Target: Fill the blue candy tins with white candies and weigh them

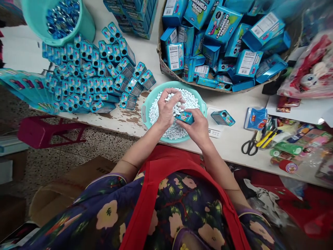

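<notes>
Over a turquoise basin (145,126) of small white candies (191,98), my two hands work close together. My left hand (168,106) is cupped, its fingers curled around a handful of the candies. In my right hand (198,126) is a small blue candy box (185,117), held on its side with one end toward the left hand. Which end of this box is open cannot be seen. A second candy box (223,117) lies on the table just right of the basin, a round hole showing in its end.
Many filled-looking blue boxes (104,83) stand packed at left, beside a turquoise bucket (88,27) of shiny blue pieces. A large carton (163,67) of blue boxes stands behind the basin. Scissors (249,147) and yellow cutters (267,139) lie at right. A magenta stool (39,132) is below left.
</notes>
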Motion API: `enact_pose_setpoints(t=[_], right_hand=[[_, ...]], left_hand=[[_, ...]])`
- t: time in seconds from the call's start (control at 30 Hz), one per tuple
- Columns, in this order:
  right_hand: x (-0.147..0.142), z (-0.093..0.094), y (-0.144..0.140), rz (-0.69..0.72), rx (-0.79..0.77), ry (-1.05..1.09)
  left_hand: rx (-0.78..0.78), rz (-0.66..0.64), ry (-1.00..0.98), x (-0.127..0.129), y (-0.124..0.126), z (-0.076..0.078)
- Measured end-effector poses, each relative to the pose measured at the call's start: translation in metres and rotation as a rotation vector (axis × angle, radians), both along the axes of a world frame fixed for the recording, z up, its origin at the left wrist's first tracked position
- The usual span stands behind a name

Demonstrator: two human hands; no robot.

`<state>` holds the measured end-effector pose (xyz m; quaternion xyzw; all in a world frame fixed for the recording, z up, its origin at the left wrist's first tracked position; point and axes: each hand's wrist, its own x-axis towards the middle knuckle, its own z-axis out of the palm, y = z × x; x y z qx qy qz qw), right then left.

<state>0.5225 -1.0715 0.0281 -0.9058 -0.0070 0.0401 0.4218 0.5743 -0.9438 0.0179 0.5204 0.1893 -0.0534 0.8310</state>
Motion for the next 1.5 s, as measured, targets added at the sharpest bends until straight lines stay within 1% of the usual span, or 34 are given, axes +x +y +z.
enact_pose_setpoints(t=[0.1, 0.33, 0.6, 0.67, 0.77, 0.9, 1.07, 1.13, 1.2, 1.23, 1.27, 1.33, 1.4, 1.43, 1.47, 1.5], right_hand=[[0.002, 0.001, 0.000, -0.017, 0.036, -0.015], [0.008, 0.003, 0.001, -0.061, 0.065, -0.063], [0.009, -0.002, 0.000, -0.071, 0.157, -0.052], [0.009, -0.003, -0.001, -0.067, 0.159, -0.047], [0.009, -0.003, -0.002, -0.070, 0.170, -0.048], [0.008, -0.006, -0.001, -0.096, 0.196, -0.070], [0.008, -0.014, 0.001, -0.097, 0.227, -0.074], [0.007, -0.015, -0.003, -0.093, 0.250, -0.076], [0.004, -0.012, -0.012, -0.091, 0.275, -0.086], [0.003, -0.010, -0.018, -0.091, 0.286, -0.097], [0.001, -0.007, -0.024, -0.094, 0.296, -0.110], [-0.003, -0.004, -0.035, -0.107, 0.310, -0.139], [-0.006, -0.002, -0.043, -0.112, 0.310, -0.153], [-0.007, -0.003, -0.046, -0.116, 0.305, -0.155], [-0.008, -0.004, -0.047, -0.122, 0.299, -0.157], [-0.009, -0.005, -0.047, -0.127, 0.291, -0.157]], left_hand=[[0.018, 0.009, -0.017, 0.004, -0.001, 0.003], [0.039, 0.010, -0.116, 0.012, -0.004, 0.007], [0.085, -0.013, -0.114, 0.014, -0.006, 0.012], [0.079, -0.036, -0.134, 0.014, -0.006, 0.012], [0.067, -0.033, -0.195, 0.013, -0.006, 0.008], [0.107, -0.044, -0.266, 0.009, -0.008, 0.003], [0.110, -0.082, -0.316, 0.008, -0.013, 0.006], [0.128, -0.084, -0.314, 0.012, -0.009, 0.003], [0.220, -0.107, -0.311, 0.020, 0.001, -0.008], [0.303, -0.143, -0.307, 0.024, 0.007, -0.017], [0.412, -0.208, -0.307, 0.029, 0.013, -0.028], [0.708, -0.405, -0.317, 0.035, 0.022, -0.052], [1.037, -0.599, -0.313, 0.036, 0.024, -0.072], [1.177, -0.665, -0.300, 0.034, 0.021, -0.080], [1.285, -0.706, -0.278, 0.032, 0.017, -0.085], [1.354, -0.735, -0.250, 0.028, 0.012, -0.088]])
